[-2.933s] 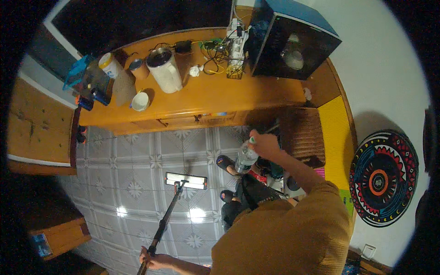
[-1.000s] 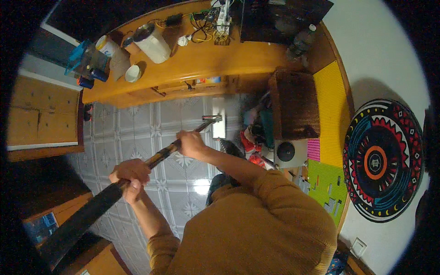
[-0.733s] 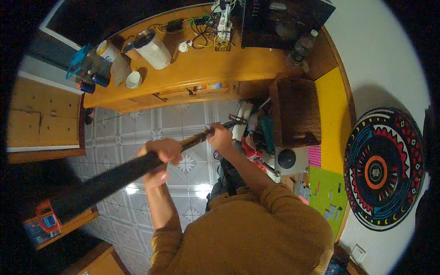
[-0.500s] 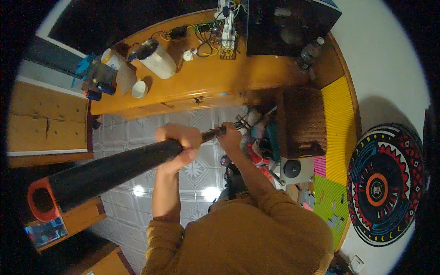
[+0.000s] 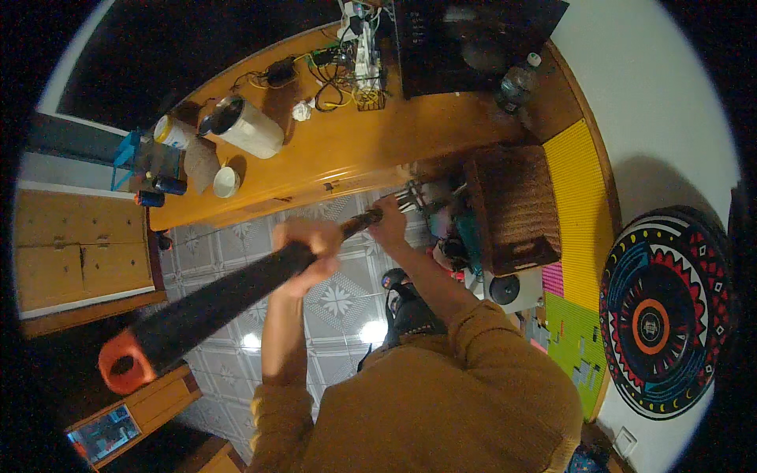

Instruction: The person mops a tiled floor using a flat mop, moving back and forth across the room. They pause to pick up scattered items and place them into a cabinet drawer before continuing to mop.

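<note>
My left hand (image 5: 306, 251) is wrapped round a long black pole (image 5: 221, 303) that runs slantwise across the view. An orange end cap (image 5: 126, 364) with a hole in it forms the pole's near lower-left end. Farther along the shaft, my right hand (image 5: 388, 222) grips a thinner, darker stretch. Beyond that hand, thin metal prongs (image 5: 414, 197) show at the far end, close to the cabinet front and the brown woven basket (image 5: 516, 209). Their exact shape is blurred, so the kind of tool cannot be told.
On the wooden cabinet (image 5: 331, 150) stand a white canister (image 5: 251, 130), a white cup (image 5: 226, 182), tangled cables (image 5: 335, 79) and a clear bottle (image 5: 516, 85). A round patterned cushion (image 5: 653, 323) is at right. Tiled floor (image 5: 347, 292) lies below, with clutter beside the basket.
The pole's orange end has swung rightward and slightly down in view. Both hands keep their grip, the right one a little higher. The whole view has shifted slightly.
</note>
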The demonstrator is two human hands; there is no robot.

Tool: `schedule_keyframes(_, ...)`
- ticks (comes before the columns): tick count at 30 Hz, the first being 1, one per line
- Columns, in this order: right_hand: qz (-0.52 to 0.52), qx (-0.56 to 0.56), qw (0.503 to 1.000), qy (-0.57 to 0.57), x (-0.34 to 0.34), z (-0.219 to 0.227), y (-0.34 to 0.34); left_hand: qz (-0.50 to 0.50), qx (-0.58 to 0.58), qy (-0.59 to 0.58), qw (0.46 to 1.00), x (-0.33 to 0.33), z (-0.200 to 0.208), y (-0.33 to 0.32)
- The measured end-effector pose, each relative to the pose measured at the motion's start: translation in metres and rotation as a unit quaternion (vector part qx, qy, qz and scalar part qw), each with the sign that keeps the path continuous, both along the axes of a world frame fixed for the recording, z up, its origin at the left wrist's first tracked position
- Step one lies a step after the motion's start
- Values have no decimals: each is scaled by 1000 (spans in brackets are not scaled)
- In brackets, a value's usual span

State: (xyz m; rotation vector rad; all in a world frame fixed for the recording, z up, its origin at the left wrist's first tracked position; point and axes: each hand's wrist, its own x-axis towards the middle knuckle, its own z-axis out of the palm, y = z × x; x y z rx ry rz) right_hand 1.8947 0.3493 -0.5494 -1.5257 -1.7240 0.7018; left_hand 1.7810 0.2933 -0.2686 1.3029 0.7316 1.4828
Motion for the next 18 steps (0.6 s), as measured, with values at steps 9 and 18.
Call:
schedule_keyframes(9, 322, 35, 944, 58, -134, 8, -123, 344, -51, 157, 924, -93, 8, -150)
schedule_keyframes(18, 550, 22, 834, 38, -153, 98, -221, 443, 83, -28, 892, -110, 68, -329)
